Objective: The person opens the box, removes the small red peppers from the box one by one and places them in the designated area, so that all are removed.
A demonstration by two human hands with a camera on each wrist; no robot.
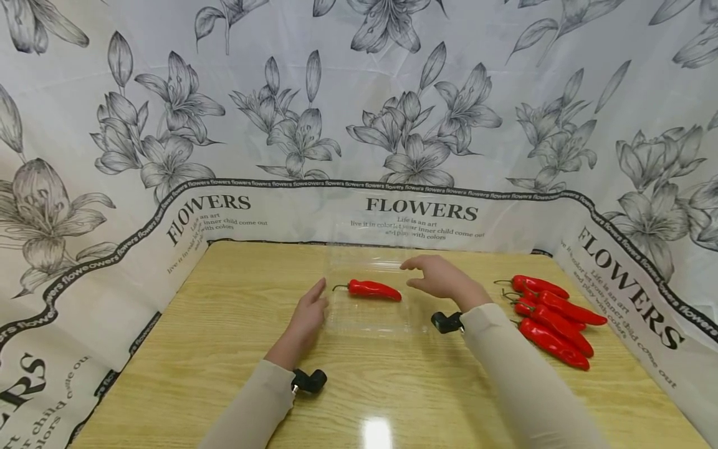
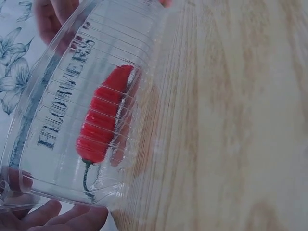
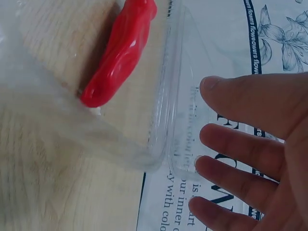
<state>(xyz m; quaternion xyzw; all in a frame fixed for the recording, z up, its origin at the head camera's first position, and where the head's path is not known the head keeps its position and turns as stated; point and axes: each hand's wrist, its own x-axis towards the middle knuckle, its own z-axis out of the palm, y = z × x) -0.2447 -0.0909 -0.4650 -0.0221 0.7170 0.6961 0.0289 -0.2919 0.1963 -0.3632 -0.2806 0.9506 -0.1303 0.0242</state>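
A clear plastic clamshell box (image 1: pixel 367 325) stands open on the table, its see-through lid (image 1: pixel 367 255) raised at the back. One red chili pepper (image 1: pixel 373 290) with a green stem lies inside, its stem pointing left. My left hand (image 1: pixel 305 315) is against the box's left side, and its fingers (image 2: pixel 91 217) lie right at the plastic wall. Over the back right corner, my right hand (image 1: pixel 440 279) has its thumb and fingers apart. Nothing sits between these fingers (image 3: pixel 231 180), which are close to the lid in the right wrist view.
Several red chili peppers (image 1: pixel 555 318) lie in a pile on the right of the wooden table (image 1: pixel 235 349). A white flower-printed cloth (image 1: pixel 297 125) walls the table at the back and both sides.
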